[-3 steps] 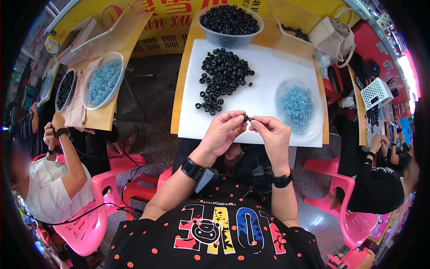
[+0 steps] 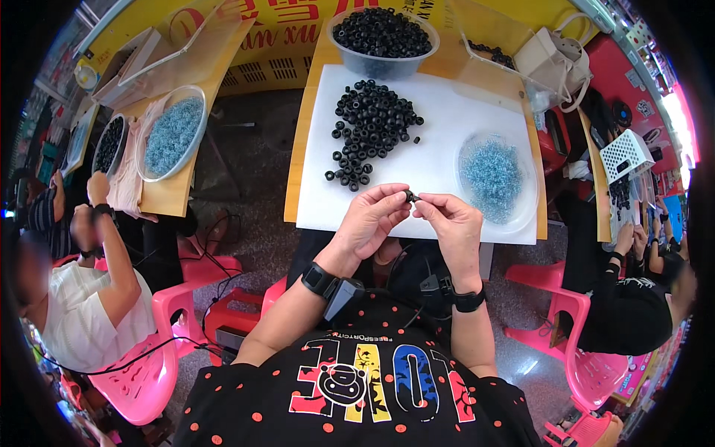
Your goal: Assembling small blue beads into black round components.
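A small black bead (image 2: 410, 196) is pinched between the thumb and fingertips of my left hand (image 2: 372, 218). My right hand (image 2: 453, 223) meets it from the other side, thumb and forefinger pressed together close to the bead; what they pinch is too small to make out. Both hands hover at the near edge of a white board (image 2: 424, 167). On the board lies a loose pile of black ring-shaped beads (image 2: 372, 119). To the right of my hands stands a clear round dish (image 2: 527, 212) of tiny pale-blue beads (image 2: 490, 177).
A clear tub (image 2: 387, 68) full of black beads stands at the board's far edge. Left, a person in a white top (image 2: 97, 313) sits by a table with bowls of beads. Another person (image 2: 625, 313) works on the right. Pink chairs (image 2: 201, 272) flank me.
My hands stay nearly still, with only a slight shift at the fingertips around the bead. The person on the left has raised their hands a little.
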### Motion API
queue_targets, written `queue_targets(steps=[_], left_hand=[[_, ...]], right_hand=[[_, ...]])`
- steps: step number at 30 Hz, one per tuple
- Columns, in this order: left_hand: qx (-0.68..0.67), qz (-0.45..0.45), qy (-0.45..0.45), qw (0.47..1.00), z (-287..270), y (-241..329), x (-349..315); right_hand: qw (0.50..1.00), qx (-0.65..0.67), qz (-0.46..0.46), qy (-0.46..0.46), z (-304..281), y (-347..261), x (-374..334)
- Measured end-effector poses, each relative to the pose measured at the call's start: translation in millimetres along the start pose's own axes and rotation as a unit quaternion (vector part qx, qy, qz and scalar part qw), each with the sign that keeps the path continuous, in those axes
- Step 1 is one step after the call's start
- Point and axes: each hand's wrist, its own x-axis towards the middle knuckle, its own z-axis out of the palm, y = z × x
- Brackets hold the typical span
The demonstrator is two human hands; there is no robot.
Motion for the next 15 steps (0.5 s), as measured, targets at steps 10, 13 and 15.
queue_targets(steps=[10, 13, 15], left_hand=[[0.032, 0.043, -0.006, 0.999, -0.3, -1.5, -1.3], [0.023, 0.043, -0.004, 0.999, -2.0, -3.5, 0.7], [0.027, 0.029, -0.011, 0.999, -1.1, 0.1, 0.1]], right_hand=[[0.998, -0.044, -0.033, 0.006, 5.3, 1.8, -4.1], [0.999, -0.04, -0.03, 0.002, 6.4, 3.0, -3.8], [0.999, -0.027, -0.028, 0.001, 6.6, 4.4, -3.6]])
